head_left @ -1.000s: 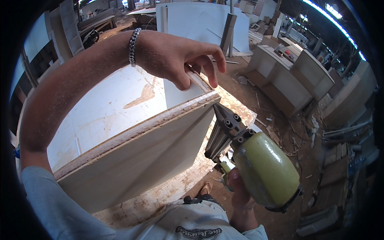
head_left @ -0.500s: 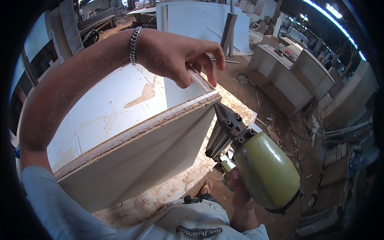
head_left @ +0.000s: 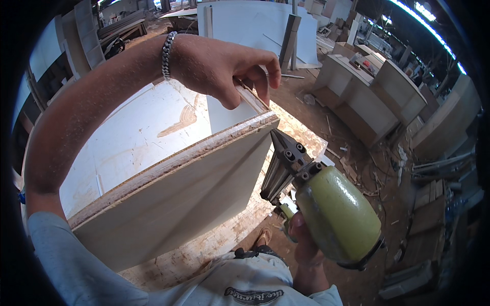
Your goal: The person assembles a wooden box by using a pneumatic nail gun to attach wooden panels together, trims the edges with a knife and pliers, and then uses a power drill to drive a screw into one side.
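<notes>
My left hand (head_left: pixel 224 69) is closed over the top edge of a board (head_left: pixel 253 98) at the far corner of an upright wooden box frame. Its thumb lies on the inner side and the fingers curl over the outer side. The near panel (head_left: pixel 189 191) of the frame faces me, with a rough, pale top edge. In my right hand (head_left: pixel 304 239) is a yellow-green nail gun (head_left: pixel 339 217), gripped by its handle. The gun's dark nose touches or nearly touches the near panel just below its right corner. My right fingers are partly hidden behind the gun body.
The frame stands on a worn wooden worktop (head_left: pixel 240 224). To the right, unfinished cabinets (head_left: pixel 352 94) sit on a brown floor littered with wood scraps. White sheets (head_left: pixel 240 30) lean at the back, and boards (head_left: pixel 429 214) are stacked at the far right.
The frame corner, my left hand and the nail gun have shifted very slightly left in view. Both grips and the gun's place at the corner are the same.
</notes>
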{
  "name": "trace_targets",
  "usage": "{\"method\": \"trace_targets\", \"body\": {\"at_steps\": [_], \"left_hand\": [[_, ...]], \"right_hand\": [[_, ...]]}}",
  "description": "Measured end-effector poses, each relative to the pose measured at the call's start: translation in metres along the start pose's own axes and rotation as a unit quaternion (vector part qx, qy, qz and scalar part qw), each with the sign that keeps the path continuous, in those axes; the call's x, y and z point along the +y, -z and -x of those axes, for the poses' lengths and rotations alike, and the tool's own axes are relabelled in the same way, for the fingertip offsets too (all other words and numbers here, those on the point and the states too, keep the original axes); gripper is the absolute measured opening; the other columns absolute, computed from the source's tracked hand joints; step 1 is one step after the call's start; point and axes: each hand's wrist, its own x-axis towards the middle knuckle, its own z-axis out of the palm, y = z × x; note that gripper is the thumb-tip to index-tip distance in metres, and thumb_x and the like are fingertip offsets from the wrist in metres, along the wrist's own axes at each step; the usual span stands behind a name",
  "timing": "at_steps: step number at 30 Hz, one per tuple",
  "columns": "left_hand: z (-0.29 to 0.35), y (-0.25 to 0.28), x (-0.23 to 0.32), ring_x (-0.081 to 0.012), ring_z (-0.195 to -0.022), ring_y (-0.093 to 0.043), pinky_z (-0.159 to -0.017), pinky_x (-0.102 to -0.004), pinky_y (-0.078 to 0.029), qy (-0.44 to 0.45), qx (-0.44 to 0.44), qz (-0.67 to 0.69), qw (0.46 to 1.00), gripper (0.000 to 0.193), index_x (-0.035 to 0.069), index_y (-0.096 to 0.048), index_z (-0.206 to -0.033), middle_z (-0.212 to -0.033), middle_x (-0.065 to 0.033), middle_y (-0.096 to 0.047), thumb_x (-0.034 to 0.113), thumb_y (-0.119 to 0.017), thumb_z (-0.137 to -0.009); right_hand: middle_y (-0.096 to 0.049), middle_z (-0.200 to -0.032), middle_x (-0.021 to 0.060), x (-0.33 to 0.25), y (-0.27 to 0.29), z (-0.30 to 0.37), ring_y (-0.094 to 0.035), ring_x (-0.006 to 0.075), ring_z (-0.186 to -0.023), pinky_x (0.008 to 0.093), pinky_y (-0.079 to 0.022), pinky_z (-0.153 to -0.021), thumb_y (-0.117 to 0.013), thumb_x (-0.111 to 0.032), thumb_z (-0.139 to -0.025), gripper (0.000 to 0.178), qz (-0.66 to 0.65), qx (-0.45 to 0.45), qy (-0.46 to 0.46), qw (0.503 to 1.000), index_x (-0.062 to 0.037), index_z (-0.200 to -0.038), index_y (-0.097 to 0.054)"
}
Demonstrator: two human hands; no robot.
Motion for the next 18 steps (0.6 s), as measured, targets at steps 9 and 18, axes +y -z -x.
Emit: {"method": "trace_targets", "body": {"at_steps": [9,18], "left_hand": [[0.003,-0.006,0.011,-0.0169,-0.108,-0.065,-0.102,-0.0329,-0.049,-0.012,-0.021,0.063,0.998,0.037,0.001,-0.070,-0.110,-0.110,-0.0078,-0.071,-0.007,-0.064,-0.075],[-0.007,-0.004,0.037,-0.0227,-0.113,-0.062,-0.106,-0.0363,-0.045,0.001,-0.028,-0.101,0.995,0.031,0.007,-0.071,-0.110,-0.113,-0.0069,-0.068,-0.002,-0.068,-0.081]], "right_hand": [[-0.057,-0.072,0.0060,0.002,-0.003,0.002,-0.052,0.0130,-0.054,0.0292,-0.045,-0.052,-0.064,-0.007,-0.091,0.034,-0.115,0.085,-0.045,0.989,0.0035,-0.122,-0.053],[-0.057,-0.072,0.0007,0.022,0.037,-0.017,-0.054,0.0117,-0.065,0.0315,-0.044,-0.057,-0.062,-0.022,-0.096,0.018,0.059,-0.012,-0.204,0.977,-0.0042,-0.099,-0.061]]}}
